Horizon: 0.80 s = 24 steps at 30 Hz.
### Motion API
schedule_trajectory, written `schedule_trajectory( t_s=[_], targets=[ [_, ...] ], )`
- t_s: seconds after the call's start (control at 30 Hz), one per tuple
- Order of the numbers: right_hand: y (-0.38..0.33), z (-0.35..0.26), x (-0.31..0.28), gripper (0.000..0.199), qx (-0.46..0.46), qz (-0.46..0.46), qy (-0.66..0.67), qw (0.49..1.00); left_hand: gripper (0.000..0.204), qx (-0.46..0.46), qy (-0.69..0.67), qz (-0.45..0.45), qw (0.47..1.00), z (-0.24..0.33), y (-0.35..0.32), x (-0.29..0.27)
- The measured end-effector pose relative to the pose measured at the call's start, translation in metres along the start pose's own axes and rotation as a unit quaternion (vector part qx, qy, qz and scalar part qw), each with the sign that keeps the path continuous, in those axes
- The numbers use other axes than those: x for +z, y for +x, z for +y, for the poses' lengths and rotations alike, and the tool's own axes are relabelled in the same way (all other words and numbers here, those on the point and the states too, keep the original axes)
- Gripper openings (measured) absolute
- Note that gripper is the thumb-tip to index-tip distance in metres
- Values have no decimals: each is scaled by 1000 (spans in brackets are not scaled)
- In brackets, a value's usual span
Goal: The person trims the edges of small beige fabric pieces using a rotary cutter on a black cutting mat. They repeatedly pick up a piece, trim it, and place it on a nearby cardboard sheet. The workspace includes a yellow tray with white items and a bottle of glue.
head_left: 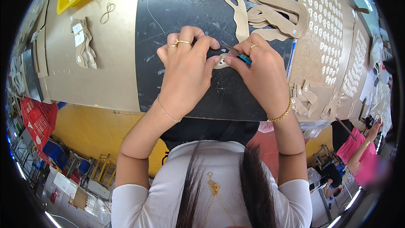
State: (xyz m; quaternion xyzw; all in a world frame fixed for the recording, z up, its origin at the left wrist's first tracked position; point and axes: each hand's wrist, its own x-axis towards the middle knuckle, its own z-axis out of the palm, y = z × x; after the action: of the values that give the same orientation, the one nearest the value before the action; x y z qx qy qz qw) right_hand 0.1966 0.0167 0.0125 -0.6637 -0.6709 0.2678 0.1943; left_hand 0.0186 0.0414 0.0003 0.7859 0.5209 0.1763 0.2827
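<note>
1. Piece [220, 65], small and cream-coloured, is lying between the two thumbs, over the black mat [185, 0] on the worktop [114, 67], inward from the mat's near edge and well apart from its left edge.
2. Its long axis is running roughly left to right, its right end seeming to sit slightly farther from the near edge.
3. Neither hand is standing clearly nearer: the left hand [185, 65] is resting its thumb on the left end, while the right hand's [265, 65] thumb is meeting the right end.
4. The left hand's fingers are curling loosely, with the index fingertip standing apart from the thumb; whether any finger is gripping from beneath, I cannot tell.
5. The right hand is closing around a slim blue-and-black tool [245, 59], its dark end pointing toward the far left.
6. The piece is showing a rounded outline and small dark spots, partly hidden by the thumbs.
</note>
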Motion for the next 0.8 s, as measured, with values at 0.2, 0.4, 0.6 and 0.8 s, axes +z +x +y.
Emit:
schedule_trajectory(
  t_s=[0.2,0.4,0.6,0.8],
  targets=[
    [-1,5,-5,27,0,-23,31,999,23,5,-44,-14,999,-8,-8,-4],
    [-5,3,-1,27,-2,-11,16,1000,25,8,-24,-12,1000,-3,-10,-5],
    [-14,-1,4,26,-61,45,-29,997,26,50,51,21,997,-3,-20,4],
    [-46,15,11,49,-240,69,-134,959,25,39,-20,23,999,-9,-18,4]
  ],
)
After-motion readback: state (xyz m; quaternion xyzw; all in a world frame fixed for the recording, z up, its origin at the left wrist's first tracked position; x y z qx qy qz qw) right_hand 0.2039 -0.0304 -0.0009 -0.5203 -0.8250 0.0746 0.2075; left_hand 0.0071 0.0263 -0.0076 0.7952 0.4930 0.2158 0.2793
